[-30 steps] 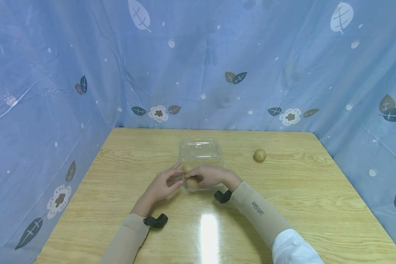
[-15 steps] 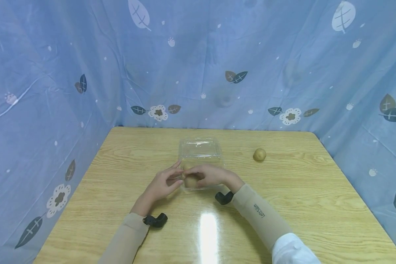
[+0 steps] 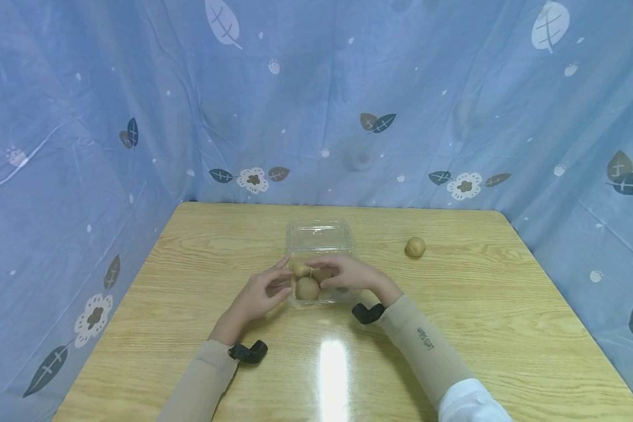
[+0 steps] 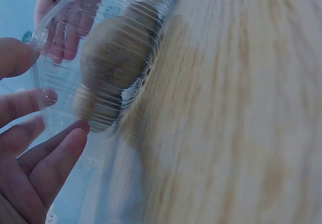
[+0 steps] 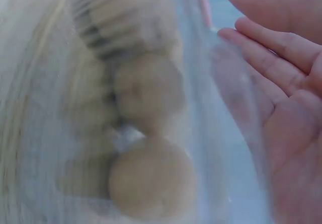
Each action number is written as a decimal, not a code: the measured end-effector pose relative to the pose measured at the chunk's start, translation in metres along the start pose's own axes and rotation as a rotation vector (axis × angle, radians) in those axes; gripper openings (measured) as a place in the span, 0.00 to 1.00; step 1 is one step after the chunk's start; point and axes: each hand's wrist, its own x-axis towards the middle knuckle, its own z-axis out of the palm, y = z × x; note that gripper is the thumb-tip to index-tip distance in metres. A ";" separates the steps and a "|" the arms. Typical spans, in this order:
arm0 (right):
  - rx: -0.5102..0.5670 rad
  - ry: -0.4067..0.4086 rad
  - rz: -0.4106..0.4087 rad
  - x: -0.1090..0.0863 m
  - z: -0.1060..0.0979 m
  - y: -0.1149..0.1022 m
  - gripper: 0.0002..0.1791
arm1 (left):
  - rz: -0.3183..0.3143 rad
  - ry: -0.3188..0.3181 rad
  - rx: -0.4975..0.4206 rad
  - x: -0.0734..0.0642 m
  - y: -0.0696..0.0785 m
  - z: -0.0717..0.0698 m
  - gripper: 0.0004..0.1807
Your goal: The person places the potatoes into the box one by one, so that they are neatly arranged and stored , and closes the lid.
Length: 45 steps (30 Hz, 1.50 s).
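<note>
1. The left hand (image 3: 257,296) rests on the wooden table (image 3: 190,281), fingers relaxed and straight, touching the left wall of the clear plastic box (image 3: 320,237).
2. The box sits mid-table, kiwis (image 3: 307,288) inside.
3. The right hand (image 3: 348,274) hovers over it, fingers loosely spread, gripping nothing.
4. One loose kiwi (image 3: 415,247) lies well apart at the right.

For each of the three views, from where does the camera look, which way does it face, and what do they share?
Head: worn on the head, looking forward and down at the table; left hand, right hand, both sleeves show.
Left wrist: faces the clear box; left fingers show.
Right wrist: faces kiwis in the box; right palm shows.
Shared: box and kiwis.
</note>
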 end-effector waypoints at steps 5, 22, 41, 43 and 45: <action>0.096 0.115 0.013 -0.008 -0.008 0.003 0.25 | 0.007 0.013 0.010 0.000 -0.001 0.000 0.22; 0.237 0.358 0.030 -0.044 -0.027 0.025 0.23 | 0.004 0.013 0.014 -0.002 -0.001 0.000 0.21; 0.218 0.695 0.140 -0.096 -0.051 0.066 0.26 | 0.005 0.007 0.015 -0.001 -0.001 0.000 0.23; 0.216 0.718 0.167 -0.101 -0.053 0.070 0.26 | 0.012 0.009 0.017 0.000 -0.002 0.000 0.22; 0.205 0.741 0.186 -0.106 -0.055 0.073 0.27 | 0.013 0.007 0.020 0.000 -0.002 0.001 0.22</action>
